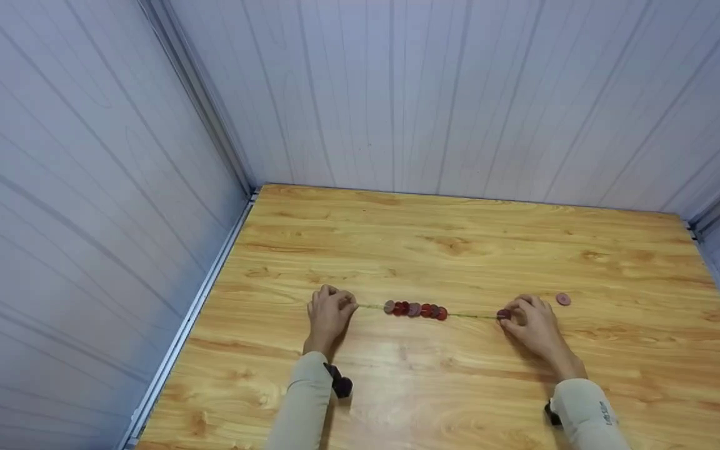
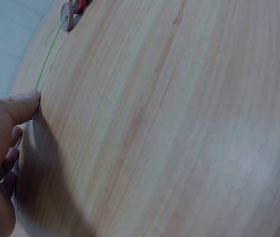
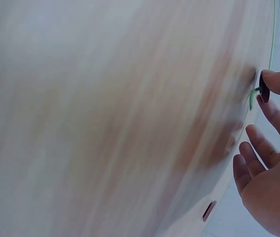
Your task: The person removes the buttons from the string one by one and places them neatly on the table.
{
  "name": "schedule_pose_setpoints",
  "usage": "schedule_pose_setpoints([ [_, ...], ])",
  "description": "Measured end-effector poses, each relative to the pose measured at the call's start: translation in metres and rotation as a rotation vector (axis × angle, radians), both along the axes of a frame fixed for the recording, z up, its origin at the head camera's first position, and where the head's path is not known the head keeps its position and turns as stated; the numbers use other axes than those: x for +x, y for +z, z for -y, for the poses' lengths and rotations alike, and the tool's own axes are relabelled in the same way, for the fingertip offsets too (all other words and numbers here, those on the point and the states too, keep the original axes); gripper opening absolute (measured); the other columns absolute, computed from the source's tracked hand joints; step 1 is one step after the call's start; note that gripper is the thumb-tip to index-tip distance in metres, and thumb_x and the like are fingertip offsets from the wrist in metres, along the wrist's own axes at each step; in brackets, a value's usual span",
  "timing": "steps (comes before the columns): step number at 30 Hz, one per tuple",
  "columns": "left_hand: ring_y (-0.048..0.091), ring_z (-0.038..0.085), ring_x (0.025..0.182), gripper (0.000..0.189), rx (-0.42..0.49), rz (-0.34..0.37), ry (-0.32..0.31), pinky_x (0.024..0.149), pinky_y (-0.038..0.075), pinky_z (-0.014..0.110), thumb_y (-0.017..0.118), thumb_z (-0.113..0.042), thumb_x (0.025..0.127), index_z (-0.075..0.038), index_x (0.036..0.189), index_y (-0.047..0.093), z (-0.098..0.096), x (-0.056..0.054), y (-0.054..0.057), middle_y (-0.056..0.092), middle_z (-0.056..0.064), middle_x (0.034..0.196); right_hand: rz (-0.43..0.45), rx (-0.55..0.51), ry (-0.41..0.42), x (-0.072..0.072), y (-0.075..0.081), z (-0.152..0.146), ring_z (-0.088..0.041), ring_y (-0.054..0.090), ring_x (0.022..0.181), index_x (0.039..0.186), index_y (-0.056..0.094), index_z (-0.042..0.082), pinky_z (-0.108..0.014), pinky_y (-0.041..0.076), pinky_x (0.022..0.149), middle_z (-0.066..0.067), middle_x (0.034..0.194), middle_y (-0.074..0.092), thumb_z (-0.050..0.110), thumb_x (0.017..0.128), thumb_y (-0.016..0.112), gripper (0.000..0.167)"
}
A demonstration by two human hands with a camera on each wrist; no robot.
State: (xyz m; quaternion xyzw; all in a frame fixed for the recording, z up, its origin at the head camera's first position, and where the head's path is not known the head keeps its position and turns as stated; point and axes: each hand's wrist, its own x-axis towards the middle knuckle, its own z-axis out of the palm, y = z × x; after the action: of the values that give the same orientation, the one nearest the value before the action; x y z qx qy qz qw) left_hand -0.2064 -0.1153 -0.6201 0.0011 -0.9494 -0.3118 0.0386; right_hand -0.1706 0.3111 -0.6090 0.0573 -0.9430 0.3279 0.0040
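Between the two hands stretches a thin green string (image 2: 50, 53) with several red, pink and brown buttons (image 1: 413, 309) threaded on it in an overlapping row. My left hand (image 1: 330, 315) pinches the string's left end between thumb and forefinger, close over the table. On the other side, my right hand (image 1: 536, 331) pinches a dark button (image 3: 264, 88) between thumb and fingertip. A short green string tail (image 3: 251, 100) sticks out from that button's face, and the string runs on from it toward the row. In the left wrist view a pinkish-brown button (image 2: 67, 17) heads the row.
A single loose pink button (image 1: 563, 299) lies on the wooden table (image 1: 435, 387), just beyond the right hand. White panel walls (image 1: 422, 94) close off the table's back and sides.
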Motion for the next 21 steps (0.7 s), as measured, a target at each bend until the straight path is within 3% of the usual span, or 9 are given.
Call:
schedule_pose_setpoints([
  [21, 0.043, 0.025, 0.098, 0.007, 0.006, 0.008, 0.002, 0.086, 0.030, 0.046, 0.071, -0.033, 0.085, -0.028, 0.082, 0.068, -0.0002, -0.0008, -0.0002, 0.053, 0.003, 0.108, 0.000, 0.029, -0.020, 0.0042, 0.0018, -0.0097, -0.049, 0.037, 0.122, 0.107, 0.062, 0.002, -0.062, 0.025, 0.101, -0.028, 0.130, 0.046, 0.020, 0.086, 0.071, 0.029],
])
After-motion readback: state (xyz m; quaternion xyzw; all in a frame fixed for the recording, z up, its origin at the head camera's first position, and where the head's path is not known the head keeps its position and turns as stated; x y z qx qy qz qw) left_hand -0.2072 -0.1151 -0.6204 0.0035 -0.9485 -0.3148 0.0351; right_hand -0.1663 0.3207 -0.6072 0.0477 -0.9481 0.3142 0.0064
